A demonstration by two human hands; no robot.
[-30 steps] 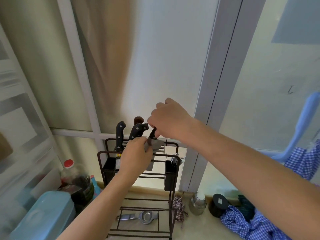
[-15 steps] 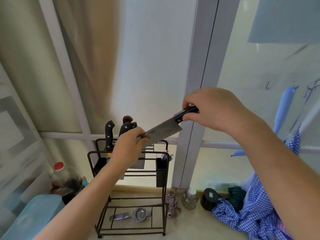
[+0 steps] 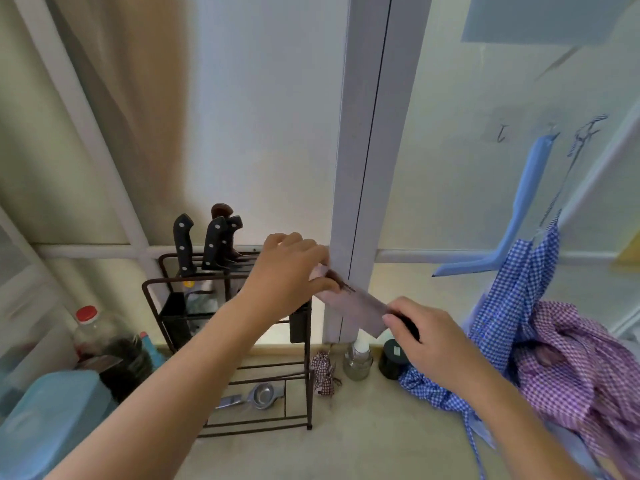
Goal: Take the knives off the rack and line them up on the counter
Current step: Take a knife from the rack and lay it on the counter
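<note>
Right hand (image 3: pixel 431 344) grips the black handle of a cleaver (image 3: pixel 356 308), held in the air right of the rack (image 3: pixel 228 341) above the tabletop (image 3: pixel 363 445); left hand (image 3: pixel 291 271) pinches its blade tip. Blade marking blurred, unreadable. Other knives (image 3: pixel 207 244) stand in the rack.

Hidden and blurry bits

The right hand (image 3: pixel 437 344) covers the cleaver (image 3: pixel 360 308) handle; its blade is blurry. Beside the rack (image 3: pixel 228 344), the blue tub (image 3: pixel 48 420) is cut off.

Both bare forearms reach forward, the left hand (image 3: pixel 289 271) pinching with fingertips, the right hand (image 3: pixel 424 336) lower, its grip closed.
</note>
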